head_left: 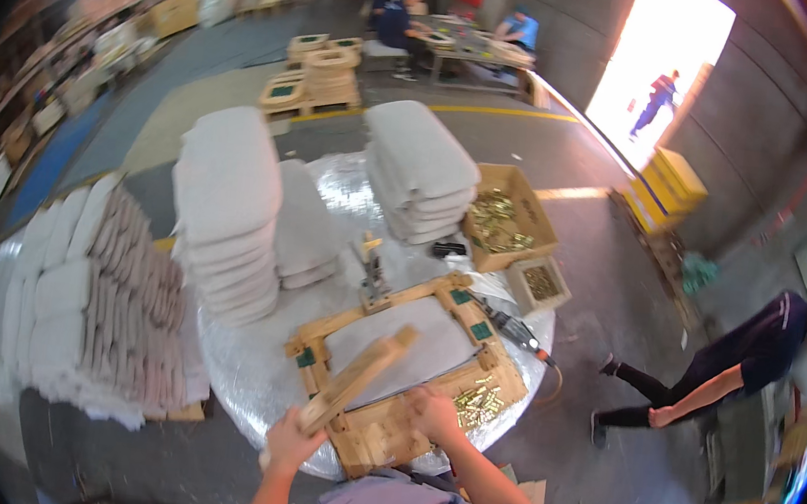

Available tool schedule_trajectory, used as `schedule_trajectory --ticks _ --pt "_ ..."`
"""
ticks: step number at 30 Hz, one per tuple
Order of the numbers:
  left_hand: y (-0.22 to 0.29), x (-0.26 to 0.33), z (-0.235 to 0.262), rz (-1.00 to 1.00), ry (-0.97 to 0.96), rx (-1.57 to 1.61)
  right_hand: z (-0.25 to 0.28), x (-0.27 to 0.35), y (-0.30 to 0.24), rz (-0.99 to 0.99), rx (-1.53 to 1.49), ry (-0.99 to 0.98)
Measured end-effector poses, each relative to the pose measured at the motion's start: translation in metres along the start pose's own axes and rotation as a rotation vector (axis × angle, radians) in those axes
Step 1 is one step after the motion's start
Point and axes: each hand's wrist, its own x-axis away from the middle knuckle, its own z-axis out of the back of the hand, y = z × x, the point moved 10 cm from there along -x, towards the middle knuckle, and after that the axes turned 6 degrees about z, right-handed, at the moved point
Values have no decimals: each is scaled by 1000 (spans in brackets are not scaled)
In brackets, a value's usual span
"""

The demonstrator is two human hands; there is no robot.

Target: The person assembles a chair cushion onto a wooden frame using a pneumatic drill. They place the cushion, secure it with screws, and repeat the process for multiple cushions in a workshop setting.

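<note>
My left hand (293, 440) is closed round the lower end of a pale wooden bar (359, 377), raised at a slant over a wooden frame. My right hand (431, 415) rests with curled fingers on a wooden board (373, 434) at the frame's near side; anything inside its fingers is hidden. Inside the wooden frame (322, 327) lies a light grey padded panel (434, 332). Green patches mark the frame's corners. Beside my right hand is a loose pile of small brass-coloured metal pieces (478, 405). A power screwdriver (515, 333) lies along the frame's right side.
Stacks of grey padded panels (230, 175) stand on the round wrapped table (244, 363), with more piled panels (66, 285) at left. A carton (536, 229) of brass-coloured pieces and a smaller box (518, 289) sit at its far right. A person (748, 347) walks at right.
</note>
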Motion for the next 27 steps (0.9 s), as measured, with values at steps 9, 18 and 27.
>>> schedule_trajectory --ticks 9,18,27 --pt "-87 93 41 574 222 222 -25 -10 0 9 179 -263" --pt "-184 9 -79 572 249 566 -33 -3 18 -230 -95 -122" --pt "-158 -31 -48 738 -182 -292 -122 -20 47 -1252 -1528 190"
